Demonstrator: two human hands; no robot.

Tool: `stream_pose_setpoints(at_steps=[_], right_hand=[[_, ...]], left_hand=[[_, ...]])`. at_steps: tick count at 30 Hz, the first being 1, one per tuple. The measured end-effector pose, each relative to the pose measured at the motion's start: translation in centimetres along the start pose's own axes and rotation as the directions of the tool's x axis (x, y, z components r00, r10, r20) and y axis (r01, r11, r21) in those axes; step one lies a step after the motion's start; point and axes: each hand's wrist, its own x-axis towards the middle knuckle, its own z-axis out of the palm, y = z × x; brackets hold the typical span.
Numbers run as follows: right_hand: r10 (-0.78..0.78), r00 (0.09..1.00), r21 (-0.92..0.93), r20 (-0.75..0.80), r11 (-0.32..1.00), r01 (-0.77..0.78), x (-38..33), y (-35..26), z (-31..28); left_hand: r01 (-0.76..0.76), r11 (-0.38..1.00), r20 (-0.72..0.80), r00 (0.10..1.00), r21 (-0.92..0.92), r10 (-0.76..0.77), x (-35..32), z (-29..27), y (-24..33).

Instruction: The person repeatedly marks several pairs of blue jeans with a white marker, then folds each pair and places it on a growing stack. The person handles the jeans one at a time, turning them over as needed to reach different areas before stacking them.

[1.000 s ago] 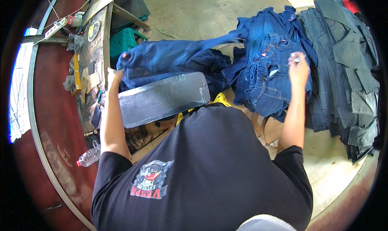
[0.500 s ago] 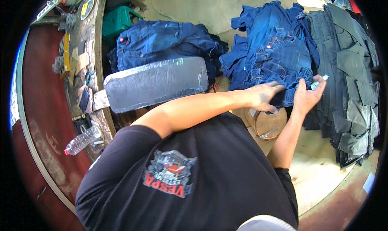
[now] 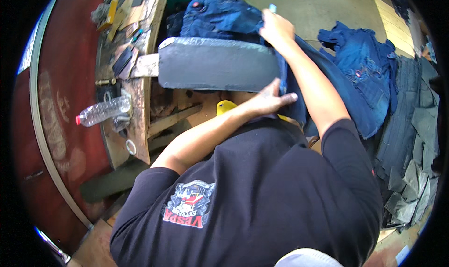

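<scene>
A pair of blue jeans point(image 3: 322, 84) is stretched from the right end of a dark padded board point(image 3: 217, 63) toward the right. My right hand point(image 3: 278, 29) is closed on the jeans' edge at the board's far right corner. A small pale-blue piece point(image 3: 272, 8) pokes out above its fingers; its kind is unclear. At the near right corner, my left hand point(image 3: 270, 100) lies against the jeans' edge, thumb and fingers apart. How far the jeans reach round the board's end is partly hidden.
Folded blue jeans point(image 3: 220, 14) are heaped behind the board, and another blue denim pile point(image 3: 360, 56) lies right. Farther right are stacked dark grey garments point(image 3: 407, 112). At left, a worn wooden bench point(image 3: 140, 94) carries a clear plastic bottle point(image 3: 105, 110).
Both hands have moved left from the right-hand denim pile to the padded board's end. Jeans from that pile now stretch to the board. The view has shifted left.
</scene>
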Motion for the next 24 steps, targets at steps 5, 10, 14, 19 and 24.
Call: stream_pose_setpoints(at_steps=[5,10,14,19,24], right_hand=[[-0.416,0.909,0.148,0.040,0.902,0.406,5.3,-15.9,4.0],[-0.500,0.838,0.452,-0.218,0.709,0.541,3.3,-12.4,2.3],[0.036,0.960,0.221,-0.277,0.975,0.027,-6.4,-0.6,0.7],[0.213,0.961,0.171,-0.175,0.968,-0.183,-11.5,4.7,2.5],[0.093,0.988,-0.024,-0.127,0.995,-0.097,-4.8,-1.2,4.1]], left_hand=[[0.224,0.858,-0.516,0.855,0.463,0.056,-8.5,-16.1,3.4],[0.217,0.938,-0.553,0.833,0.272,-0.032,-11.9,-24.0,1.4],[-0.284,0.857,-0.369,0.922,-0.431,0.120,-9.7,-20.5,2.0],[0.081,0.996,0.082,0.993,0.037,-0.084,-9.9,-17.5,5.1],[-0.034,0.961,-0.437,0.885,0.276,0.157,-10.7,-28.4,4.1]])
